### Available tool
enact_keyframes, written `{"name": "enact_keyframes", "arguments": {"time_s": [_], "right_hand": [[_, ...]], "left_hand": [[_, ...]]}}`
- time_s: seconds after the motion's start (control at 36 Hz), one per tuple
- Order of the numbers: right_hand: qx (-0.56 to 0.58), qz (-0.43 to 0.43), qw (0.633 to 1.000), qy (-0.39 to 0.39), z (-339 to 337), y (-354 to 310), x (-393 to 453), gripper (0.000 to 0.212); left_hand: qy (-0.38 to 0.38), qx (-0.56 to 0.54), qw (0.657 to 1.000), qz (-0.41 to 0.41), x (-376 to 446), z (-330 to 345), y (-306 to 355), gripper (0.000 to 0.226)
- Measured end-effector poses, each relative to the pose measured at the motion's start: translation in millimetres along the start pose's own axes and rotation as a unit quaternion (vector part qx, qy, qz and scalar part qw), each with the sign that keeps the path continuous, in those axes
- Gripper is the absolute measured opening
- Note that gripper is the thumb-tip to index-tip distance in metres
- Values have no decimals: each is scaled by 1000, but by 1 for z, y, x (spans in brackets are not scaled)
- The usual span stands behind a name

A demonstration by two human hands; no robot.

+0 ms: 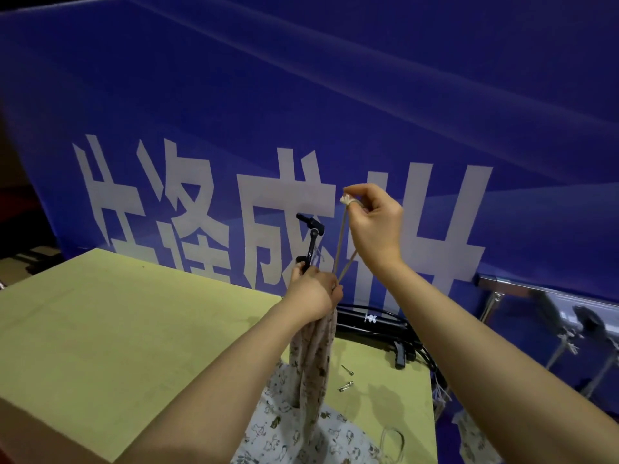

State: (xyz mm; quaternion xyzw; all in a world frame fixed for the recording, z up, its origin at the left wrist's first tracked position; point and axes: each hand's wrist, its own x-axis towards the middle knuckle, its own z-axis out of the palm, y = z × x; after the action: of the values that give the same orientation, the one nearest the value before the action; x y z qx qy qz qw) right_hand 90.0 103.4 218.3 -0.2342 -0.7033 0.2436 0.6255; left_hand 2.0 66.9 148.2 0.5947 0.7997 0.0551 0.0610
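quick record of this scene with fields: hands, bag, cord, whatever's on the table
left hand: grips the gathered neck of the beige printed cloth drawstring bag; a black jointed tool sticks up above the hand
right hand: pinches the knotted end of the beige drawstring cord, raised and taut
table: yellow-green tabletop with the bag's bottom, a black pump, two small silver metal nozzles
backdrop: blue banner with white characters

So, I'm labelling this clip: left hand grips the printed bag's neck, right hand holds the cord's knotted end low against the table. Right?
Not quite. The head view shows the right hand pinching the knotted end raised above the left hand, clear of the table. The left hand does grip the neck of the printed bag.
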Motion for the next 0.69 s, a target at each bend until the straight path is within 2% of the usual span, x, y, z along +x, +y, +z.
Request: {"name": "enact_keyframes", "arguments": {"time_s": [0.17,0.33,0.47,0.69], "right_hand": [[40,18,997,62,-11,-23,20,10],[29,17,996,82,-32,-44,32,7],[-3,19,993,114,-70,-41,32,7],[-44,-7,985,166,-151,-38,27,6]], "left_hand": [[69,-15,997,15,-1,-33,7,37],[30,-30,997,63,5,-56,34,30],[17,-19,992,120,0,-52,70,40],[4,-57,972,226,-5,-40,145,41]]}}
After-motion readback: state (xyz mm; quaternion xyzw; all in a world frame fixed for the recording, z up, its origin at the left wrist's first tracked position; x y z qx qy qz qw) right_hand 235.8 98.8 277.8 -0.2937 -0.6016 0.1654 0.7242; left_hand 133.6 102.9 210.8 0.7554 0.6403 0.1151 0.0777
